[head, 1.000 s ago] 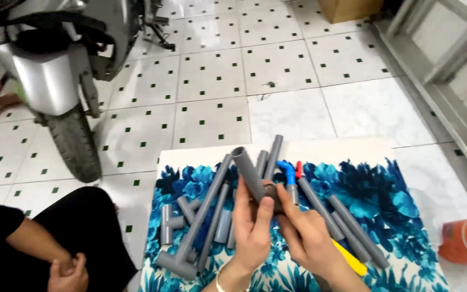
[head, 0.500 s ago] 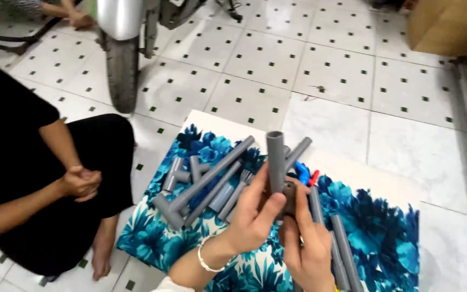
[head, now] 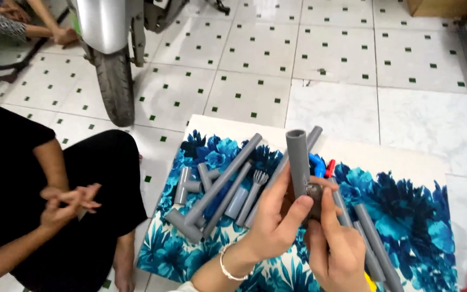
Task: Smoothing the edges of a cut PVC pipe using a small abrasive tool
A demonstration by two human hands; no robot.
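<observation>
Blue floral mat (head: 406, 216) | both hands, left (head: 274, 224) and right (head: 336, 249), grip one upright grey pipe (head: 298, 162) (several more lie loose)

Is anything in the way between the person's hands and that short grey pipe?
Nothing visible. The left hand and right hand already grip the grey pipe directly, holding it upright above the blue floral mat.

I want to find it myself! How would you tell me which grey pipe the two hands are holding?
Look at the blue flowered mat on the white tiled floor, where many grey pipes lie flat. Near its middle, the left hand and right hand hold one short grey pipe. It is the only pipe standing upright, its open end pointing up.
</observation>
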